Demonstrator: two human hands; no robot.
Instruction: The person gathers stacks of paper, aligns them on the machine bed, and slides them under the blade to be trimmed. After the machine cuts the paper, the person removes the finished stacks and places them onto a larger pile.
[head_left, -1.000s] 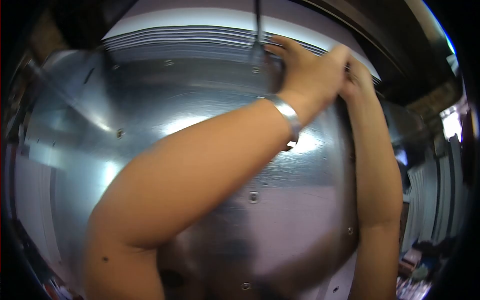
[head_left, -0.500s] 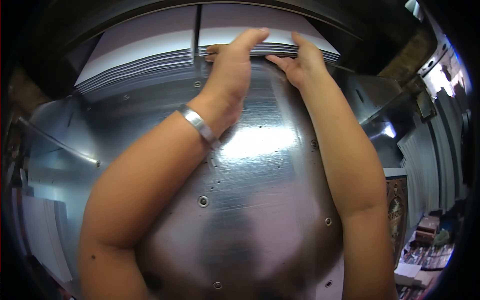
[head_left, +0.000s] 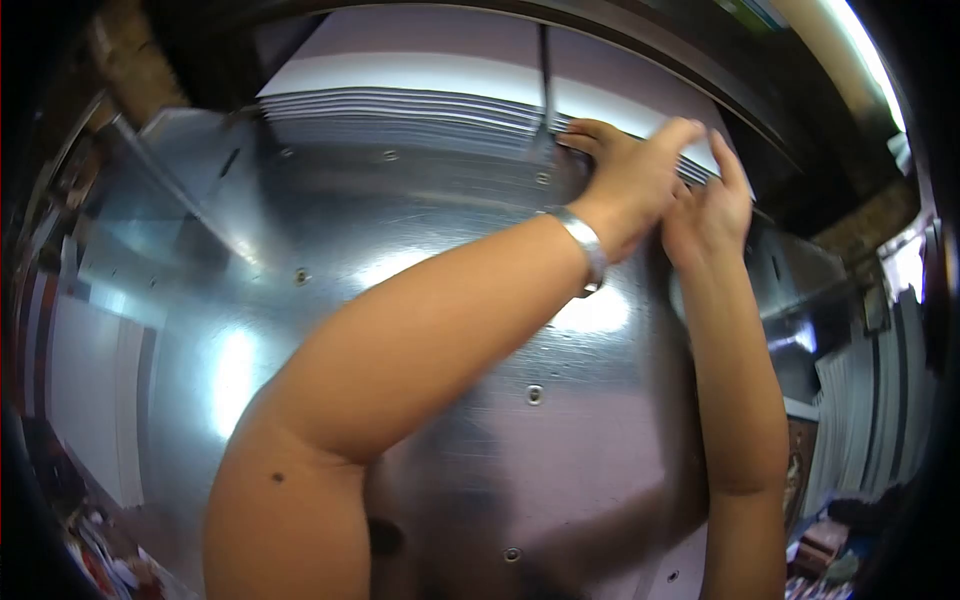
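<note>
Two stacks of white sheets lie side by side at the far edge of a shiny metal table (head_left: 430,350), a narrow dark gap between them. My left hand (head_left: 635,180), with a silver band at the wrist, is at the front edge of the right stack (head_left: 620,85), thumb on top and fingers spread. Close beside it, my right hand (head_left: 710,210) touches the same stack near its right end, thumb and fingers apart. Neither hand is wrapped round the sheets. The left stack (head_left: 400,75) is untouched.
Upright pale boards (head_left: 95,390) stand at the left, and more stacked sheets (head_left: 865,390) at the right. A dark machine bar crosses above the stacks. Small round fittings dot the metal surface. Assorted items lie at the lower right.
The view has turned left, so the stacks appear further right. My hands have come closer together, with my right hand now beside my left near the stack's right end.
</note>
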